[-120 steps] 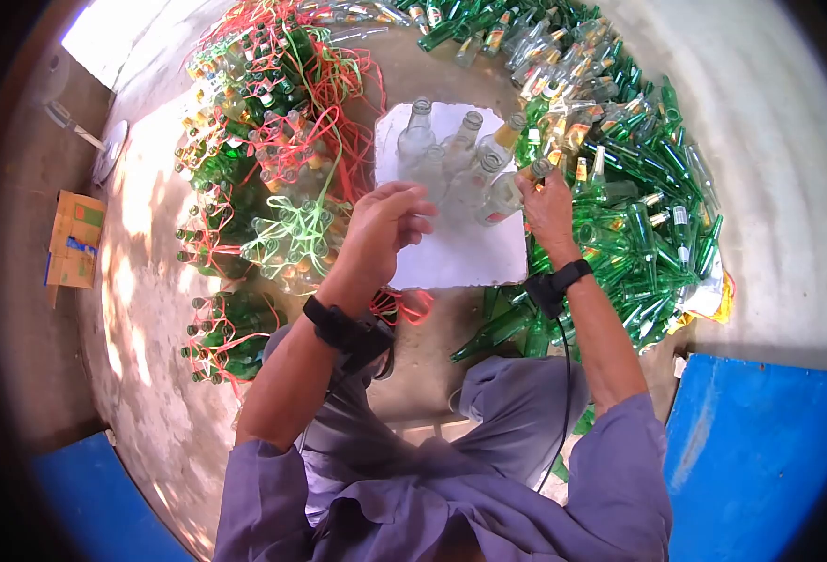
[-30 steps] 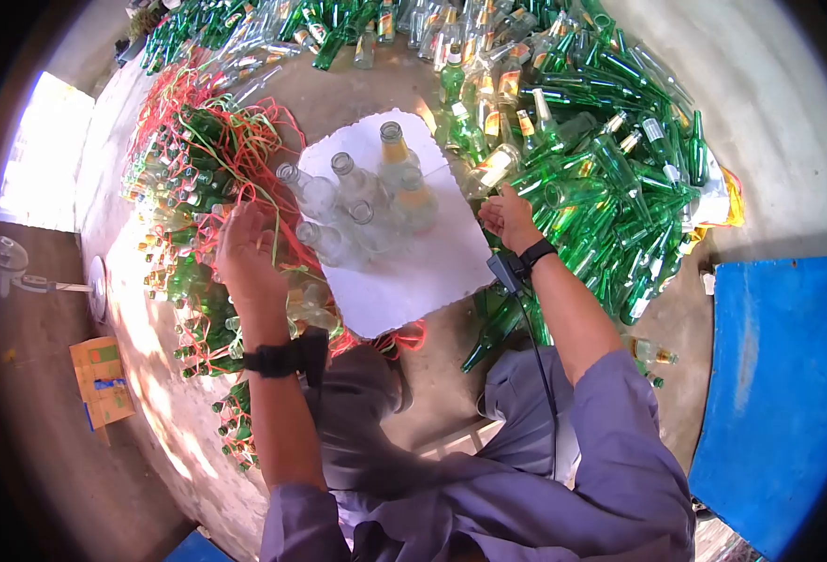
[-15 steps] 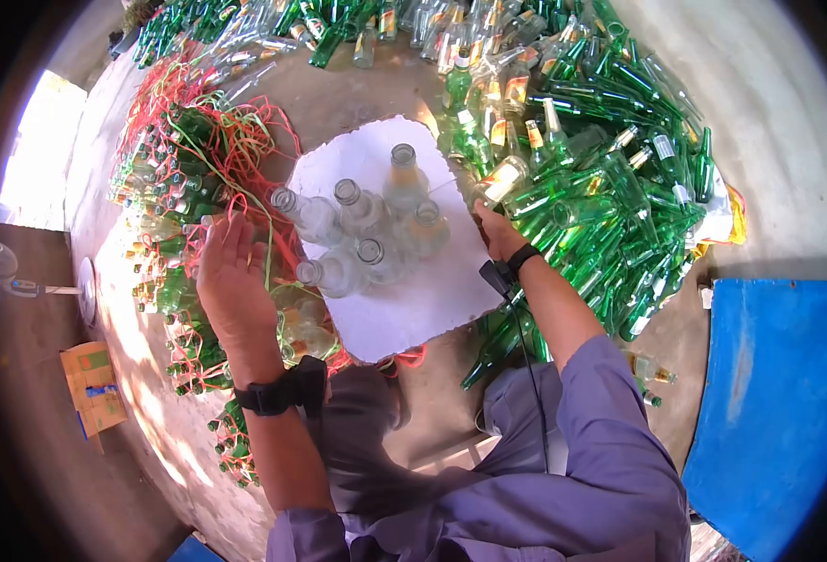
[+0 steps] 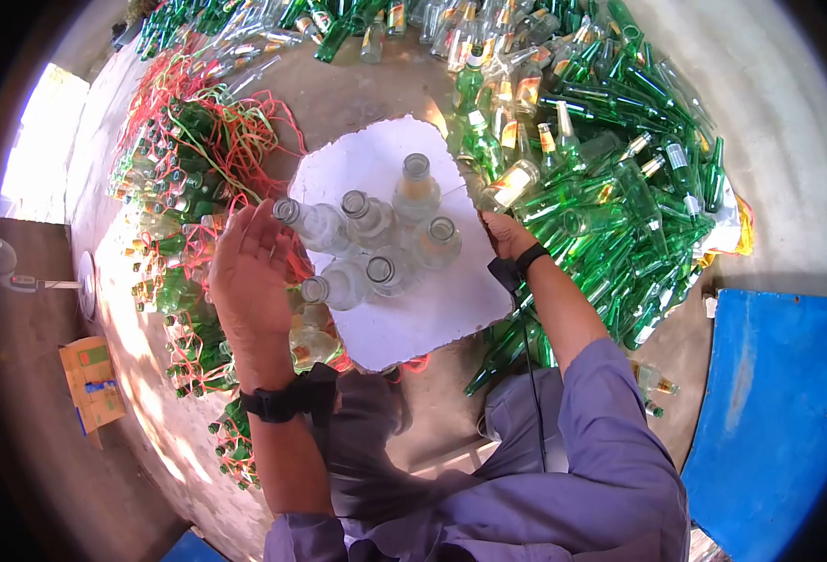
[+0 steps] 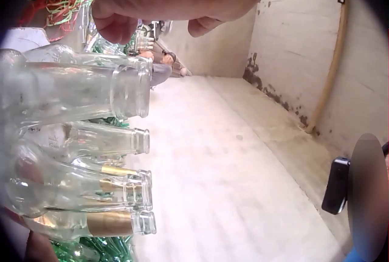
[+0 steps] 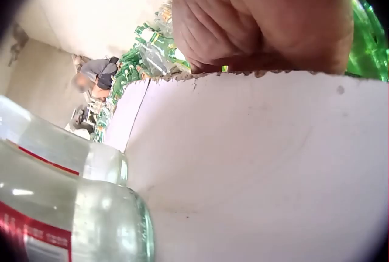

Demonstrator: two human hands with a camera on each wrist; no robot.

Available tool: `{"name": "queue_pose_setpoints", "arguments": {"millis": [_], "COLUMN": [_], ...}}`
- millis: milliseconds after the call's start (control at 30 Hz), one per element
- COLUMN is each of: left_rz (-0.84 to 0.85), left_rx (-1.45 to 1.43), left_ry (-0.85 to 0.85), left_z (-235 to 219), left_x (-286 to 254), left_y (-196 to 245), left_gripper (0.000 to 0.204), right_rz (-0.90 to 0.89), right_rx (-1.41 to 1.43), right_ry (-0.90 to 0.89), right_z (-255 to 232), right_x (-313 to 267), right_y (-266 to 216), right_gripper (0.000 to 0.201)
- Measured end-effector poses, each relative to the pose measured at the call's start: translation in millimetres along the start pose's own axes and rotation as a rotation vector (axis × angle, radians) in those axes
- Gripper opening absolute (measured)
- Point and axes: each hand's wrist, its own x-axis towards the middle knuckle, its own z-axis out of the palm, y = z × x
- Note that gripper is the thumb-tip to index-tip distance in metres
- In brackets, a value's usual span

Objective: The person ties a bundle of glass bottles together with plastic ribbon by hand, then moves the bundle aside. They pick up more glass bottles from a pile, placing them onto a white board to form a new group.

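Several clear glass bottles (image 4: pixel 371 220) stand in a cluster on a white board (image 4: pixel 442 314) with a rough, chipped edge. One bottle (image 5: pixel 109 224) has gold foil round its neck, and another (image 6: pixel 36 231) shows a red label near its base. My right hand (image 4: pixel 509 236) grips the board's right edge, its fingers partly hidden by the board in the right wrist view. On the left, my left hand (image 4: pixel 252 276) is held up beside the bottles with its fingers loosely bent, nothing in it. Its fingertips are close to the mouth of the nearest bottle (image 4: pixel 306 223).
To the right lies a big heap of green and clear bottles (image 4: pixel 610 225). Bundled bottles (image 4: pixel 175 234) tied with red and green straps (image 4: pixel 236 126) stand at the left. A cardboard piece (image 4: pixel 92 384) and a blue panel (image 4: pixel 769 412) are farther out. Another person (image 6: pixel 99 76) is in the background.
My right hand held a bottle over the board; that bottle now stands among the others, and the hand has moved to the board's right edge. My left hand has shifted left, then slightly back towards the bottles.
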Motion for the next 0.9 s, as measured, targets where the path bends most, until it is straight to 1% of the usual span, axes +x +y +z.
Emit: {"name": "queue_pose_setpoints", "arguments": {"millis": [67,133,167,233,367,433,467,533,567,633,667,700,733,767,833,867,900], "left_rz": [-0.006,-0.026,-0.025,-0.014,-0.019,-0.038,-0.038,-0.048,-0.047,-0.054,-0.056,-0.058,-0.057,-0.056,-0.058,-0.059,-0.062], "left_rx": [-0.014,-0.013,-0.012,0.000,0.034,0.045,0.045,0.043,0.042,0.005,0.005,0.008,0.010,0.009,0.006,0.005,0.002], "left_ry": [-0.012,0.005,0.004,0.006,0.044,0.049,0.051,0.067,0.067,0.044,0.045,0.053,0.061,0.061,0.068,0.068,0.068], "left_z": [2.0,3.8,3.7,2.8,8.9,6.6,6.3,8.3,7.5,4.9,4.6,4.7,5.5,6.6,8.0,6.3,2.7], "left_x": [0.5,2.1,2.7,3.6,0.5,0.9,-0.2,-0.6,-0.6,-0.7,-1.0,-1.7,-1.9,-2.7,-5.9,-5.6,-4.1], "left_y": [0.3,0.3,-0.2,-0.6,-0.3,-0.5,-0.3,-0.6,-0.8,-1.2,-1.2,-0.7,0.2,1.1,2.0,1.4,0.3], "left_gripper": [0.034,0.033,0.033,0.034,0.032,0.035,0.035,0.035,0.035,0.035,0.035,0.035,0.034,0.034,0.034,0.034,0.034], "right_rz": [0.007,-0.002,-0.003,0.020,0.034,0.013,0.015,-0.040,-0.039,0.041,0.042,0.035,0.026,0.025,0.024,0.025,-0.048], "right_rx": [0.023,0.090,0.090,0.243,0.253,0.301,0.301,0.161,0.160,0.172,0.173,0.170,0.167,0.166,-0.079,-0.079,-0.179], "right_ry": [-0.039,-0.200,-0.201,-0.287,-0.313,-0.286,-0.287,-0.255,-0.255,-0.156,-0.154,-0.112,-0.070,-0.071,0.088,0.090,0.127], "right_z": [5.7,11.2,12.9,15.5,15.1,1.9,-1.6,-10.5,-8.1,0.2,-0.3,-0.8,-0.8,-2.7,-7.5,-9.6,-10.2], "right_x": [-3.3,-0.6,0.6,2.1,-0.6,18.8,21.9,27.6,23.3,6.6,3.1,-1.0,-4.2,-3.7,-4.8,-11.0,-21.6], "right_y": [-1.3,1.3,2.2,3.8,3.2,17.2,21.2,26.3,23.7,15.9,16.9,18.6,18.2,18.8,21.5,20.5,17.7], "right_gripper": [0.025,0.027,0.027,0.030,0.031,0.037,0.037,0.038,0.038,0.037,0.037,0.031,0.031,0.031,0.029,0.029,0.027]}}
